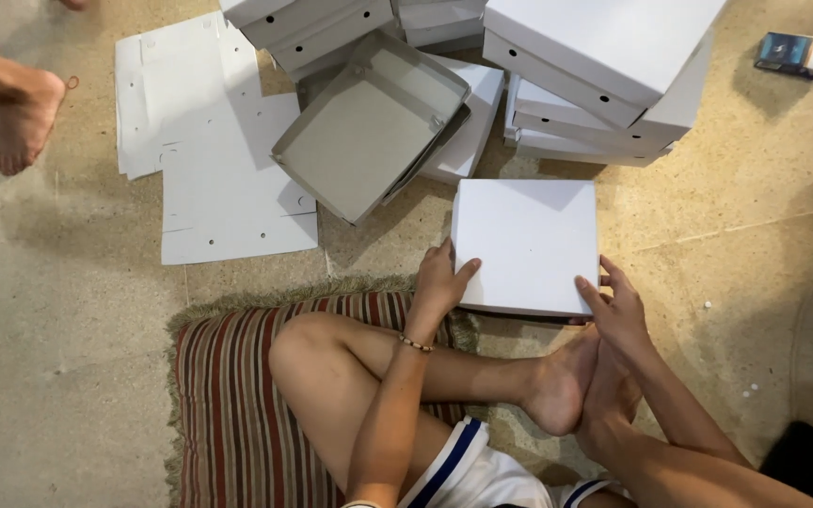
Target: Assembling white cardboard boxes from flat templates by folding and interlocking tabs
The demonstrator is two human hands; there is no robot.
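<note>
White cardboard box (525,245), closed and square, is seen lying flat on the speckled floor (755,216), just ahead of the crossed legs. It is held at both near corners. Left hand (439,280): placed on the box's near-left corner, thumb on the lid, fingers (444,252) spread along the left edge, closed loosely on the box. Right hand (613,306): set against the near-right corner, fingers (590,293) apart and pressed on the box edge; a full clamp cannot be confirmed from this view. A beaded bracelet (415,344) is worn on the left wrist.

A striped cushion (237,404) with a fringed edge is sat on, partly under the legs. Beyond the held box, an open tray-like box half (364,127), grey inside, is leaned tilted on other boxes. To its right a stack of closed white boxes (604,66) is piled unevenly, near but apart from the held box. Flat unfolded cardboard blanks (209,150) with small punched holes are spread on the floor at left, overlapping. A small blue packet (788,52) is seen at top right, well apart. Another person's bare foot (21,122) is in view at the far left edge. A dark object (806,459) is cut off at the bottom-right corner; its kind cannot be told.
</note>
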